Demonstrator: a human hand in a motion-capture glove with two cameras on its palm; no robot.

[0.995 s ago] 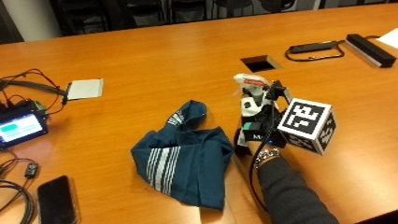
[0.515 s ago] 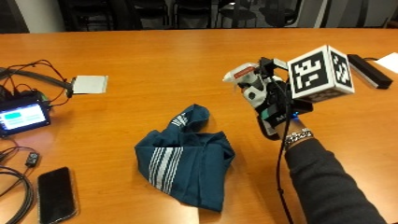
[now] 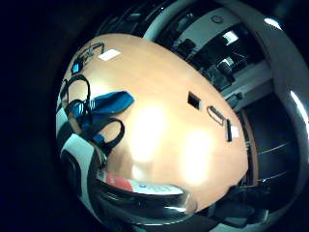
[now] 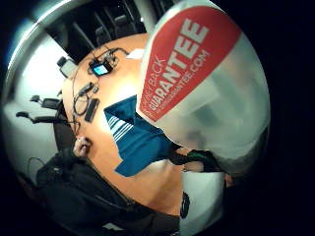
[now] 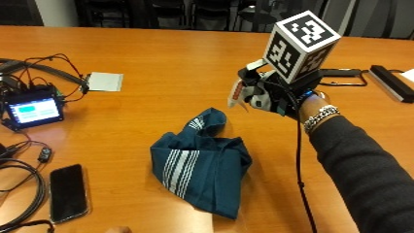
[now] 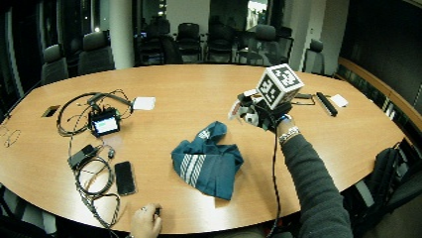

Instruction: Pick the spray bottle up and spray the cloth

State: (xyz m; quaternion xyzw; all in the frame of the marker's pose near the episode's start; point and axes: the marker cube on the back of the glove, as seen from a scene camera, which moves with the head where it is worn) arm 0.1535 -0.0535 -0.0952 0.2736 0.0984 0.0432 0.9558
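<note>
Bottle clamped in the gloved hand above the bench, right of the cloth; misaimed, the spray could wet the wood.

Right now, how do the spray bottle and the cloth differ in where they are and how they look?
The spray bottle is held up off the table in the gloved right hand; the cloth lies crumpled on the table. The spray bottle is pale with a red label; the cloth is dark teal with white stripes. The spray bottle is rigid and tilted; the cloth is flat and limp. Both sit over the same wooden table.
</note>
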